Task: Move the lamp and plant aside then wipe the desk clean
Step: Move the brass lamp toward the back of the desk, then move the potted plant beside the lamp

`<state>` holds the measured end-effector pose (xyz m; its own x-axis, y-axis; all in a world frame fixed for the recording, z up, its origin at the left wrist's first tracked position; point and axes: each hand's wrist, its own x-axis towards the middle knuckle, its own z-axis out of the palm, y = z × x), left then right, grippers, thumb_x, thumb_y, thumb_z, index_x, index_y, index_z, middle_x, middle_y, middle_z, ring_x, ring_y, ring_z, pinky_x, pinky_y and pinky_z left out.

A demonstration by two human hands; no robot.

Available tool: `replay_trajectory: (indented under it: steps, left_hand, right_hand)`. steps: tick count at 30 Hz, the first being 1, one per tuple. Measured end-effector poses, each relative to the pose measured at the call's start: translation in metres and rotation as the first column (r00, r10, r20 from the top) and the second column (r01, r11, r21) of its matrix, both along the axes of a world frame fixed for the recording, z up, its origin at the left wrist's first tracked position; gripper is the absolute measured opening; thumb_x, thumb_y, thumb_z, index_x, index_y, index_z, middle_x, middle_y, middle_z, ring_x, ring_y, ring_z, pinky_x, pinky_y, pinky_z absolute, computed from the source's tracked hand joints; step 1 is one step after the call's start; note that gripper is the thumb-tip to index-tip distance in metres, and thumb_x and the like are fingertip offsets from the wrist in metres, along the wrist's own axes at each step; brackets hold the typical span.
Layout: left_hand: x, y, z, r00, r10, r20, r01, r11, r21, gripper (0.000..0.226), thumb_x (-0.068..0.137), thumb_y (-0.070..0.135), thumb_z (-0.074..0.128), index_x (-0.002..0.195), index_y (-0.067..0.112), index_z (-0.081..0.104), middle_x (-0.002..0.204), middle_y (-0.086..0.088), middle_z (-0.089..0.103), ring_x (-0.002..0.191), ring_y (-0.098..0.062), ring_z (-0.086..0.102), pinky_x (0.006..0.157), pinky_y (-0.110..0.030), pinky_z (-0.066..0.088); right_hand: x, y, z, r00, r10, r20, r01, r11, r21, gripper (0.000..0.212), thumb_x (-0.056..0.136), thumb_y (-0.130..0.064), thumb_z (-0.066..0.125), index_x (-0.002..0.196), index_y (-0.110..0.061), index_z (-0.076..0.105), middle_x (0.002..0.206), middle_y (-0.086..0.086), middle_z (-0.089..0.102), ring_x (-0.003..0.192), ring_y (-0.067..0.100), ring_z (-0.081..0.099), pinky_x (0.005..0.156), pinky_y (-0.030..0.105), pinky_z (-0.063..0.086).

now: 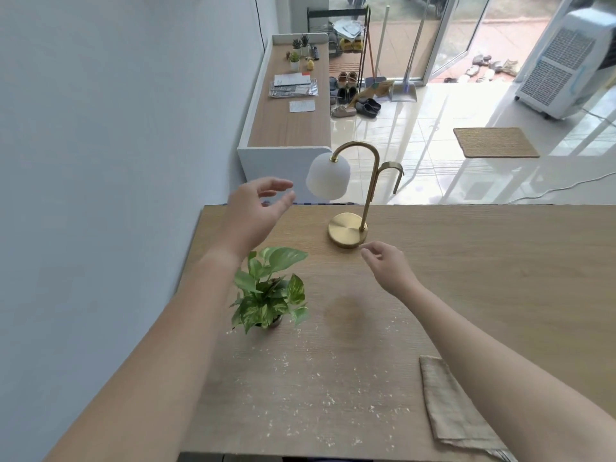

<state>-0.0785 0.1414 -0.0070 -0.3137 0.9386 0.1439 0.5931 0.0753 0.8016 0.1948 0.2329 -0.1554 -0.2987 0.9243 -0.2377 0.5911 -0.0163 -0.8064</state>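
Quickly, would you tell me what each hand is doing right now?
Left hand: open, holding nothing, near the lamp shade.
Right hand: open, holding nothing, beside the lamp base.

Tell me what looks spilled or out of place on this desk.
Pale crumbs lie scattered over the near half of the desk, from the potted plant toward the folded cloth, so the surface looks unwiped. A faint dark patch sits in front of the lamp; stain or shadow, I cannot tell.

My left hand (256, 208) hovers empty beside the lamp (368, 201), my right hand (388, 265) near its base (346, 230); a plant (270, 288), crumbs (300, 371) and folded cloth (456, 411) share the surface (483, 261).
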Motion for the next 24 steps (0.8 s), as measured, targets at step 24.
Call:
replay_trajectory:
  steps: [24]
  left_hand:
    - [-0.041, -0.206, -0.173, 0.671, 0.373, 0.640, -0.033, 0.878, -0.477, 0.076, 0.091, 0.089, 0.024, 0.139, 0.045, 0.063, 0.149, 0.006, 0.060, 0.131, -0.017, 0.060, 0.111, -0.050, 0.051]
  right_hand:
    - [-0.090, -0.169, -0.029, 0.871, -0.226, -0.436, -0.065, 0.827, -0.559, 0.038, 0.115, -0.038, 0.038, 0.137, -0.017, 0.059, 0.138, 0.006, 0.069, 0.133, 0.023, 0.061, 0.113, 0.048, 0.051]
